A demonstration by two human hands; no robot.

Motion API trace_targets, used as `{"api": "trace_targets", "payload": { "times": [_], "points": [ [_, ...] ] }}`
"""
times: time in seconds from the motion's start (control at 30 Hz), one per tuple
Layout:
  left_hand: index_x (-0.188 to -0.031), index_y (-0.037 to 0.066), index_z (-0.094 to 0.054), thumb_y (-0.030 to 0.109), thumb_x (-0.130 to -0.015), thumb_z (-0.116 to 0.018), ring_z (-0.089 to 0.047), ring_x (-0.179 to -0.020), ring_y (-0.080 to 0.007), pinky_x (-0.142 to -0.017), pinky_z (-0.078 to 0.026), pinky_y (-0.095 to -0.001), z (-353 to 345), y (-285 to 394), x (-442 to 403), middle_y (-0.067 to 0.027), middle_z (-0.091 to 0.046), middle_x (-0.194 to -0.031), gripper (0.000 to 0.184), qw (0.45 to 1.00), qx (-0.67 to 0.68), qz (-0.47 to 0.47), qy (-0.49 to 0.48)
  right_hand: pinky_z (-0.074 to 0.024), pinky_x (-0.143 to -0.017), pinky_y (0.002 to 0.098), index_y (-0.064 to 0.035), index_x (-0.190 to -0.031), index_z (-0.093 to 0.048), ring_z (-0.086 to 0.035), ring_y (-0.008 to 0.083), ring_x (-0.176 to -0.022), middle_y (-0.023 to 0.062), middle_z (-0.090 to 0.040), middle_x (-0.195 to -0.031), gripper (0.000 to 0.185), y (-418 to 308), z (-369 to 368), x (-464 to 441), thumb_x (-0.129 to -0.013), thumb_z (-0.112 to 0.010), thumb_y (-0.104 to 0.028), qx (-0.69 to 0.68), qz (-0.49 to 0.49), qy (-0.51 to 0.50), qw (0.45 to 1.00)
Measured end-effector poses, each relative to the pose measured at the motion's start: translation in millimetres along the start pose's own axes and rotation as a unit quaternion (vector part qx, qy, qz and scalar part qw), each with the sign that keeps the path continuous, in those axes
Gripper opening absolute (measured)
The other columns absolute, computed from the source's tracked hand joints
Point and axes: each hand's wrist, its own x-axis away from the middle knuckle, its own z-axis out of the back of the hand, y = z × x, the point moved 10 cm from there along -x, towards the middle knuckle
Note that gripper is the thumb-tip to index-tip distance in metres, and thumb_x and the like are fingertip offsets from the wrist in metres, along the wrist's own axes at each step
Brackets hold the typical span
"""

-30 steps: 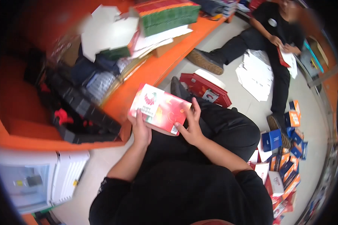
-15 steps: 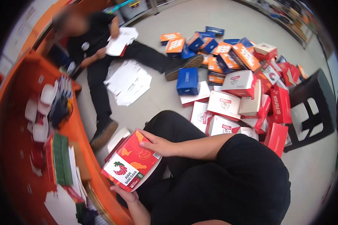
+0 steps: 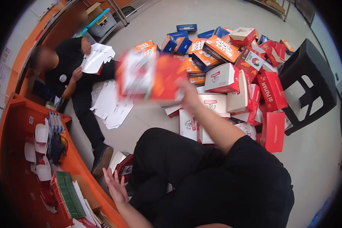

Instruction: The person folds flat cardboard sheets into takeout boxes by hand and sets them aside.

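I see the right hand gripping a red box. Near left, the left hand spreads its fingers wide.

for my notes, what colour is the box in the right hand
Head view: the box is red with orange patches and a white panel, though blurred.

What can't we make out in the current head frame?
- Red box, head view: small print lost to blur.
- Right hand, head view: exact finger placement on the box, blurred.
- Dark red floor box, head view: partly hidden by the left hand and knee.
- Bottom boxes in the pile, head view: covered by upper ones.
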Motion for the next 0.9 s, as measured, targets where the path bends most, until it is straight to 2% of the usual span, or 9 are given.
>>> {"api": "trace_targets", "payload": {
  "times": [0.13,0.4,0.47,0.6,0.67,0.73,0.77,0.87,0.9],
  "points": [
    [-0.141,0.016,-0.023,0.047,-0.091,-0.04,-0.026,-0.131,-0.0273,-0.101,-0.023,-0.0466,42.7,-45.4,1.7,-0.0111,-0.026,-0.143,0.061,0.997,-0.006,0.077,0.031,-0.0411,-0.084,0.0356,-0.0095,-0.108,-0.052,-0.054,0.0165,-0.094,0.0034,-0.057,-0.101,0.035,-152.7,94.6,-11.8,-0.079,-0.062,-0.024,-0.011,0.248,0.118,0.962],
    [-0.131,0.013,-0.039,0.04,-0.091,-0.046,-0.041,-0.115,-0.0176,-0.095,-0.031,-0.0403,137.3,-149.2,41.2,-0.0043,-0.046,-0.127,0.049,0.959,0.121,0.105,0.234,-0.028,-0.098,0.0429,-0.0099,-0.131,-0.035,-0.038,0.0267,-0.118,0.0101,-0.042,-0.128,0.071,-170.8,202.8,-35.0,-0.079,-0.059,-0.052,0.016,0.192,0.264,0.945],
    [-0.127,0.012,-0.043,0.037,-0.09,-0.049,-0.044,-0.109,-0.0153,-0.094,-0.033,-0.0373,122.5,-131.5,47.6,-0.0034,-0.049,-0.12,0.044,0.964,0.108,0.082,0.228,-0.0126,-0.109,0.0449,-0.0002,-0.139,-0.009,-0.01,0.0349,-0.136,0.0242,-0.009,-0.144,0.096,-171.9,189.5,-55.5,-0.078,-0.058,-0.057,0.018,0.183,0.209,0.96],
    [-0.121,0.011,-0.047,0.031,-0.091,-0.05,-0.046,-0.105,-0.0146,-0.09,-0.036,-0.0337,119.6,-130.2,50.2,-0.0036,-0.051,-0.115,0.036,0.972,0.079,0.072,0.208,-0.0385,-0.087,0.0363,0.002,-0.128,-0.034,-0.035,0.0233,-0.121,0.0191,-0.036,-0.131,0.071,-188.6,172.0,-41.9,-0.081,-0.06,-0.044,0.186,0.248,0.298,0.903],
    [-0.12,0.012,-0.047,0.03,-0.091,-0.05,-0.047,-0.104,-0.0148,-0.089,-0.037,-0.0333,119.2,-131.0,51.4,-0.0034,-0.051,-0.114,0.034,0.973,0.081,0.062,0.207,-0.0402,-0.062,0.0248,-0.001,-0.11,-0.051,-0.048,0.0101,-0.089,0.007,-0.054,-0.098,0.043,-229.4,176.4,-27.6,-0.08,-0.064,-0.03,0.269,0.437,0.324,0.795],
    [-0.119,0.012,-0.048,0.031,-0.091,-0.051,-0.047,-0.104,-0.0145,-0.088,-0.038,-0.0334,115.1,-129.9,50.5,-0.0032,-0.052,-0.114,0.034,0.975,0.064,0.066,0.204,-0.0427,-0.081,0.0311,0.0034,-0.115,-0.046,-0.054,0.0211,-0.09,0.0166,-0.054,-0.104,0.053,-284.3,191.3,-11.5,-0.076,-0.069,-0.023,0.407,0.484,0.365,0.683],
    [-0.119,0.012,-0.048,0.031,-0.091,-0.051,-0.047,-0.104,-0.0144,-0.087,-0.038,-0.0334,113.7,-128.6,49.5,-0.0032,-0.052,-0.114,0.034,0.976,0.055,0.068,0.202,-0.0472,-0.068,0.0308,0.0048,-0.107,-0.052,-0.058,0.0217,-0.079,0.015,-0.057,-0.091,0.044,-304.0,160.6,26.0,-0.075,-0.068,-0.021,0.528,0.539,0.471,0.457],
    [-0.119,0.013,-0.048,0.031,-0.09,-0.052,-0.047,-0.105,-0.0137,-0.088,-0.037,-0.0338,115.8,-127.6,47.0,-0.0037,-0.051,-0.116,0.034,0.971,0.052,0.069,0.225,-0.0507,-0.054,0.0323,-0.0008,-0.093,-0.059,-0.064,0.0224,-0.068,0.0092,-0.064,-0.087,0.025,-340.8,287.8,-13.9,-0.079,-0.057,-0.021,0.194,0.365,0.405,0.816],
    [-0.119,0.014,-0.048,0.031,-0.09,-0.052,-0.046,-0.106,-0.0137,-0.088,-0.037,-0.0342,122.8,-123.7,48.2,-0.0033,-0.05,-0.117,0.034,0.964,0.032,0.054,0.259,-0.0511,-0.054,0.0335,-0.0029,-0.09,-0.06,-0.064,0.0224,-0.066,0.0091,-0.064,-0.083,0.021,-336.6,297.3,-15.1,-0.08,-0.055,-0.021,0.147,0.351,0.394,0.836]
  ]
}}
